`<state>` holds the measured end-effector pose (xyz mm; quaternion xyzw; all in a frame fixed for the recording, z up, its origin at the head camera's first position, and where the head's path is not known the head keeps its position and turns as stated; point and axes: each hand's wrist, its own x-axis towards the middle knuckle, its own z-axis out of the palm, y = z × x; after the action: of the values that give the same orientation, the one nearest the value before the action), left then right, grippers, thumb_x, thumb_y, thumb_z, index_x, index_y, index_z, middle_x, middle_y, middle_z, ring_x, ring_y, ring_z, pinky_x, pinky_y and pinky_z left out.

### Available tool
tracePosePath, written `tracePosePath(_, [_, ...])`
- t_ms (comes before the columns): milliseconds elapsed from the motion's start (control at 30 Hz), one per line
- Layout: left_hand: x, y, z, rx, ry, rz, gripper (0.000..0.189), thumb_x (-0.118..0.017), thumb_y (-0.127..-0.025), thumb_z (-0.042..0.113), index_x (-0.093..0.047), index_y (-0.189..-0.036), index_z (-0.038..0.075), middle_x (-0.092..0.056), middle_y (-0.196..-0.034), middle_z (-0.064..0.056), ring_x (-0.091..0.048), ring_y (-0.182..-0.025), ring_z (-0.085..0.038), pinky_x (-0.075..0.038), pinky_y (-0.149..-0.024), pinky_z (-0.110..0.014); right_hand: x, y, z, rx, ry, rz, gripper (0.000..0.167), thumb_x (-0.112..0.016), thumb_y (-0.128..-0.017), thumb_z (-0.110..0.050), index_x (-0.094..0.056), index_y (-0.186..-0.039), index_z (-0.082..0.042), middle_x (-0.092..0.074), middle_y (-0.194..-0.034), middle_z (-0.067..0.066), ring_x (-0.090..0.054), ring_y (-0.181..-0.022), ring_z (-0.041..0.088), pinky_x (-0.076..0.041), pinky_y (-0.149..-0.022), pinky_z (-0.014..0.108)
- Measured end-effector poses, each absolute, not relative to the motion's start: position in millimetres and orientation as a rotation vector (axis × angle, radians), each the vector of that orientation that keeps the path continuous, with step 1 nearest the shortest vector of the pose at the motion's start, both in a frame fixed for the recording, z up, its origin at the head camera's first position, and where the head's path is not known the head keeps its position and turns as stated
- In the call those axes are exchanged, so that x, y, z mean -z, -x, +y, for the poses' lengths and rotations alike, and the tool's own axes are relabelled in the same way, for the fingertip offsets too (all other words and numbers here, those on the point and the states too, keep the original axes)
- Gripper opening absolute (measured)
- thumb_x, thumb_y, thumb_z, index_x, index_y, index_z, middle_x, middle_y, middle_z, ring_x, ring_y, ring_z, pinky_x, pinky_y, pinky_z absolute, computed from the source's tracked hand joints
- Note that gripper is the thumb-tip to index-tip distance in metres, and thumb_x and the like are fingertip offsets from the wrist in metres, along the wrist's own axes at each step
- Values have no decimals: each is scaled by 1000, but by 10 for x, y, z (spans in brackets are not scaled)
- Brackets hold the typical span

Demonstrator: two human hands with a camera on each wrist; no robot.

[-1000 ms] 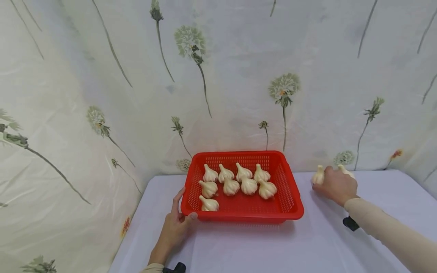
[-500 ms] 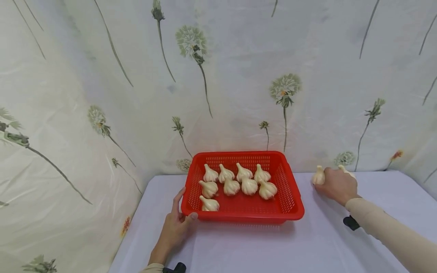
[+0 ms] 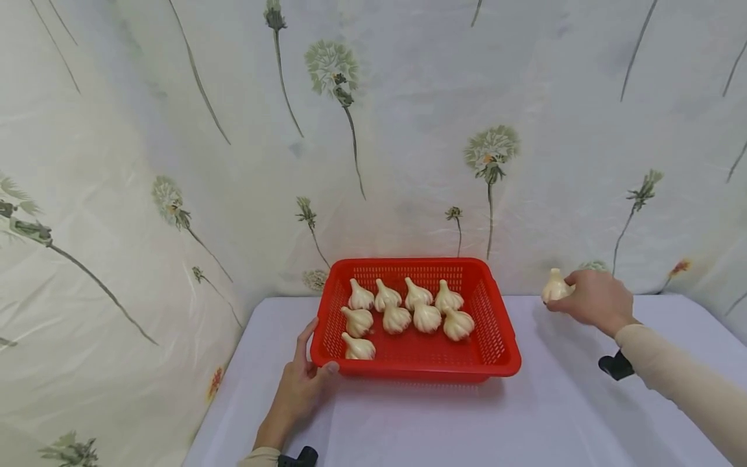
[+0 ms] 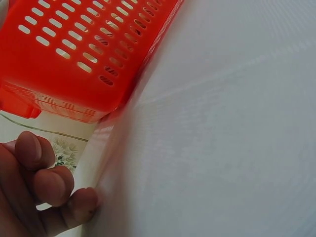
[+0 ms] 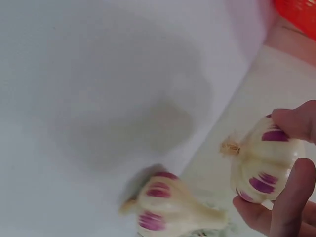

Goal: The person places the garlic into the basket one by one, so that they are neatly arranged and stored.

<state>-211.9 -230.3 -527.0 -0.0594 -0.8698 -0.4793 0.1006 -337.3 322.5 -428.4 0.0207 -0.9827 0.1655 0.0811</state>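
In the head view my right hand (image 3: 601,299) pinches a garlic bulb (image 3: 556,287), raised above the right side of the table. The right wrist view shows this garlic (image 5: 261,163), cream with purple streaks, between thumb and fingers, root end exposed. A second garlic bulb (image 5: 168,205) lies on the table below; in the head view the hand hides it. My left hand (image 3: 300,386) holds the near left corner of a red plastic basket (image 3: 408,371), thumb at the front rim and a finger along the left side. Several garlic bulbs (image 3: 427,317) sit inside, mostly toward the back and left.
A white cloth (image 3: 420,428) covers the table. Behind and to the left hangs a pale curtain (image 3: 403,149) printed with dandelions, close to the table's back edge. The basket's right wall (image 3: 498,318) stands between its interior and my right hand.
My right hand has lifted the garlic bulb off the table and shifted slightly right. The left hand and the basket have stayed in place.
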Motion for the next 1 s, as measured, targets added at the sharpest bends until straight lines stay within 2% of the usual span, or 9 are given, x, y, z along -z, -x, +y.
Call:
tracePosePath(200, [5255,2115,-2305,1415,167,-2567,86,-76,-94,42,-26,-164,47,-47,-52,14,-35,-49,-1,-30,-48,-22,4022,3366,3161,-558,-130,-2901,74,-91,-78,-45,-70,-119,13,-75,-90,22,-62,-70,30,-44,-50,35])
tracePosePath(367, [5264,2117,-2296,1424,144,-2581,86,-75,-94,42,-24,-164,49,-46,-52,13,-35,-49,-1,-30,-48,-22,3862,3350,3006,-572,-176,-2887,73,-91,-78,-47,-72,-119,10,-77,-94,24,-65,-73,29,-45,-51,34])
tracePosePath(700, [5304,2132,-2312,1444,167,-2570,88,-77,-94,41,-24,-164,49,-48,-51,13,-36,-49,-1,-30,-48,-22,3751,3329,2478,-647,-275,-2912,67,-91,-78,-45,-74,-119,6,-77,-100,24,-66,-73,25,-47,-53,33])
tracePosePath(1000, [5296,2132,-2314,1447,171,-2566,88,-77,-94,40,-25,-164,49,-48,-52,13,-36,-49,-1,-30,-48,-23,3694,3236,2009,-673,-407,-2901,59,-90,-79,-38,-76,-119,3,-78,-108,25,-71,-83,29,-52,-54,32])
